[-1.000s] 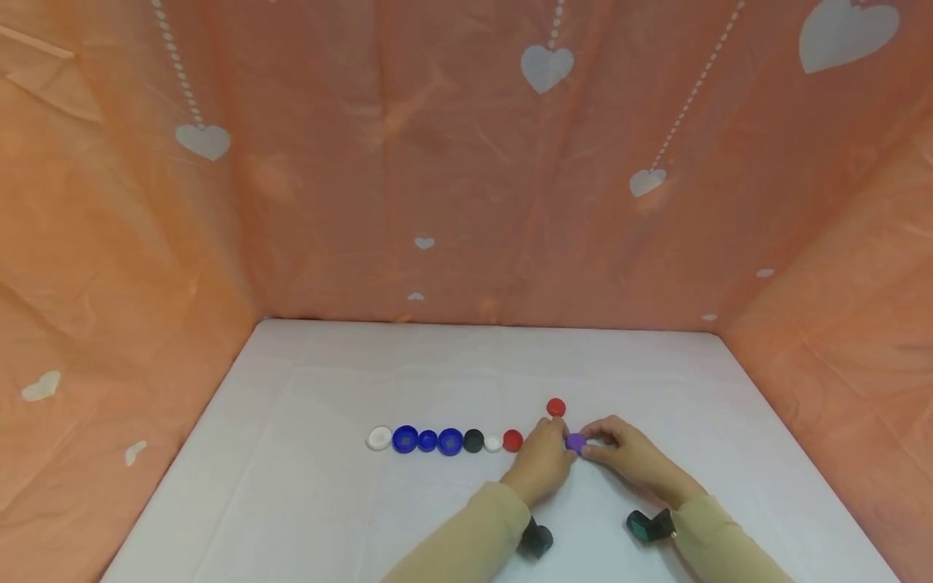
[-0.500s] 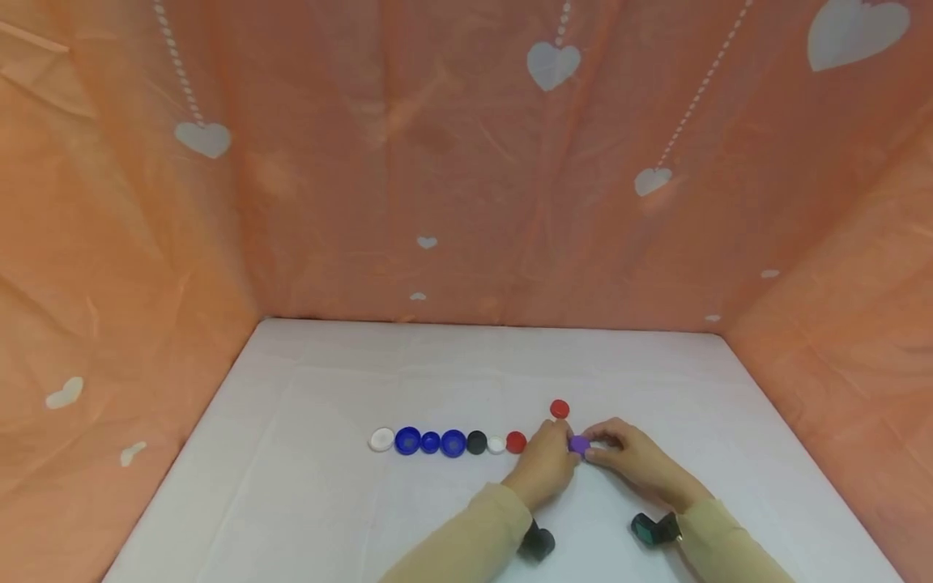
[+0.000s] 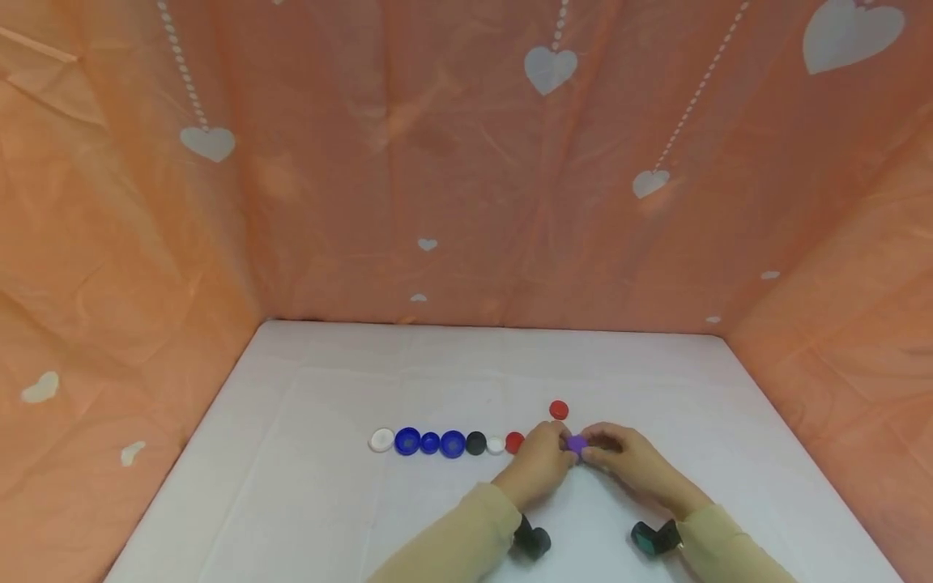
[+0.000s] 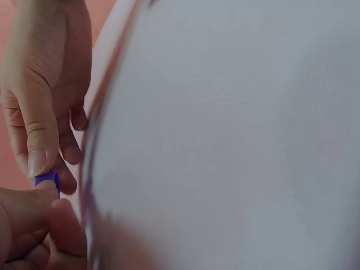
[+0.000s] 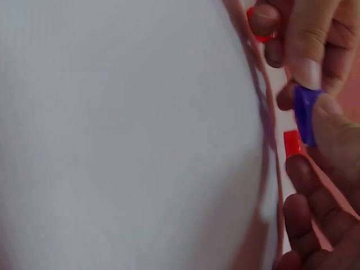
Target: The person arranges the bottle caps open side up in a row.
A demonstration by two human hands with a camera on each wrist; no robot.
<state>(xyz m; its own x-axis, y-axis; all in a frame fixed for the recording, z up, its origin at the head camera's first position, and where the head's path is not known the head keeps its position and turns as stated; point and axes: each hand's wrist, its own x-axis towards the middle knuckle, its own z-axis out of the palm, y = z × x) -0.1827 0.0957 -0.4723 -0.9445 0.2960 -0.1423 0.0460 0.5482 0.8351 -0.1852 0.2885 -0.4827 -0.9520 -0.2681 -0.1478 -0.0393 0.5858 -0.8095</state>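
Observation:
Between the fingertips of both hands is a small purple bottle cap (image 3: 577, 444). My left hand (image 3: 539, 460) pinches its left side. Thumb and fingers of my right hand (image 3: 636, 465) grip the opposite side. From the right wrist, the purple cap (image 5: 304, 115) appears tilted, with the right thumb pressed along it and the left thumb at its upper edge. In the left wrist view both thumbs hide much of the purple cap (image 4: 50, 176). A red cap (image 3: 559, 410) lies just beyond the left fingers. Another red cap (image 3: 513, 442) sits beside the left hand, partly covered by it.
A row of caps runs leftward on the white table (image 3: 306, 502): a white cap (image 3: 495, 444), a black cap (image 3: 476, 443), several blue caps (image 3: 453, 444) and a white cap (image 3: 381, 440) at the end. Orange cloth walls (image 3: 481, 202) with hearts enclose three sides.
Both hands keep hold of the purple cap in nearly the same spot. My left hand covers slightly more of the red cap in the row.

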